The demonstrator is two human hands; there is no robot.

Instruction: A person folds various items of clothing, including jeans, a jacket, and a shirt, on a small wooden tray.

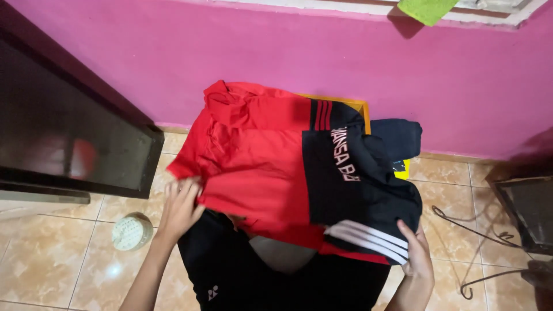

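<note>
A red and black sports shirt (259, 161) with white stripes and white lettering lies spread over a yellow-edged surface (362, 109) in front of me. My left hand (181, 207) presses on the shirt's near left red edge, fingers spread. My right hand (416, 253) grips the near right black corner by the white stripes. A second dark garment (397, 138) lies bunched at the far right under the shirt. My black-clothed lap (242, 270) is below the shirt.
A pink wall (288, 52) stands behind. A dark glossy cabinet (69, 138) is at left, a round white perforated object (131, 231) on the tiled floor beside it. A black wire stand (478, 230) and dark furniture (527, 213) sit at right. A green cloth (426, 8) hangs up top.
</note>
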